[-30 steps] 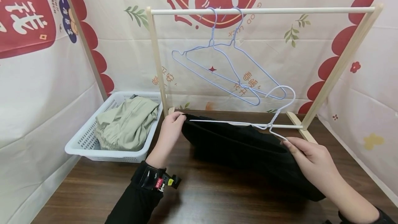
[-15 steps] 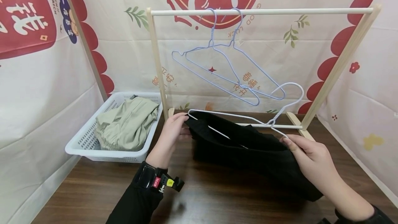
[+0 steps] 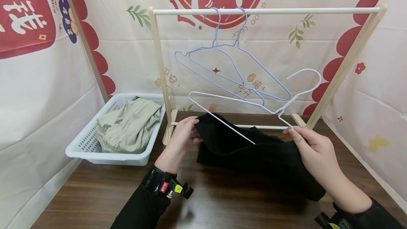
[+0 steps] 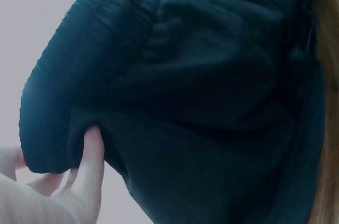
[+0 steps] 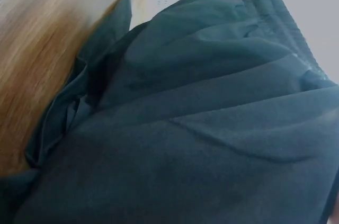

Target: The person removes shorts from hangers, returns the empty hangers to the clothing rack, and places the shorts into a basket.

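A pair of black pants [image 3: 254, 162] with a gathered elastic waistband hangs between my hands, close over the table, waist opening upward. My left hand [image 3: 183, 135] pinches the waistband's left end; in the left wrist view the thumb [image 4: 93, 147] presses on the cloth. A white wire hanger [image 3: 286, 105] slants up out of the waist opening, its hook pointing up and left. Its left corner is above the cloth, and the lower bar dips inside. My right hand [image 3: 316, 151] grips the hanger's right shoulder together with the waistband. The hanger's right corner is hidden.
A wooden rack [image 3: 343, 68] with a white top rail [image 3: 302, 11] stands behind. Two lavender wire hangers [image 3: 233, 63] hang on the rail. At left, a white plastic basket [image 3: 76, 151] holds pale green clothing [image 3: 128, 126]. The dark wooden table [image 3: 95, 193] lies beneath.
The hanger has risen out of the waist opening, its left corner and hook moving up and the hook swinging right. My left hand has shifted slightly right and down with the waistband, which gapes wider.
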A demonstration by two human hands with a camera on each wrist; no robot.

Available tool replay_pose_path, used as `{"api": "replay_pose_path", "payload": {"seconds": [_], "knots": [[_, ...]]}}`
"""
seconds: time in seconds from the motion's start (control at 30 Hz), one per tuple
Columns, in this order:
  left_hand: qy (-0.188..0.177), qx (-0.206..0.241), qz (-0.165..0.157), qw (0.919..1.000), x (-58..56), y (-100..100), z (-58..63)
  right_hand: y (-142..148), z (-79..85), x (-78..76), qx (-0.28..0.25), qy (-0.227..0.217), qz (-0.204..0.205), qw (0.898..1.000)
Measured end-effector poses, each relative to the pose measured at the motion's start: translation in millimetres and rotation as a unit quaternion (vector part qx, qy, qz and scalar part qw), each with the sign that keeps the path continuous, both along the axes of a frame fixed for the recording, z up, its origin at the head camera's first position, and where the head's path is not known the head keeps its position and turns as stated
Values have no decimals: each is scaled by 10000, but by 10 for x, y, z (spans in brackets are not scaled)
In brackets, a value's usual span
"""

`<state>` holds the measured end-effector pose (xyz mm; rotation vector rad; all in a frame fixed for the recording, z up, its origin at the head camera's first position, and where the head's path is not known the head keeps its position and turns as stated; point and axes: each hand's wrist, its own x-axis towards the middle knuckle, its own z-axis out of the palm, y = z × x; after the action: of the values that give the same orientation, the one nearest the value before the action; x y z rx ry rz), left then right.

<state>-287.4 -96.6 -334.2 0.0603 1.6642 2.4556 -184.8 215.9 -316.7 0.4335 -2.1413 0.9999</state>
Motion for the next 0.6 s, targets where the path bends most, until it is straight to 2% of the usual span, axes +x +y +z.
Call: {"api": "replay_pose_path", "payload": {"seconds": [0.33,0.6], "knots": [[251,74,-467,9986,73,121,-17,-158,39,-155,-173,33,86,9998],[520,-271,-865,9945,143,202,-43,-291,64,-263,-389,125,399,9984]]}}
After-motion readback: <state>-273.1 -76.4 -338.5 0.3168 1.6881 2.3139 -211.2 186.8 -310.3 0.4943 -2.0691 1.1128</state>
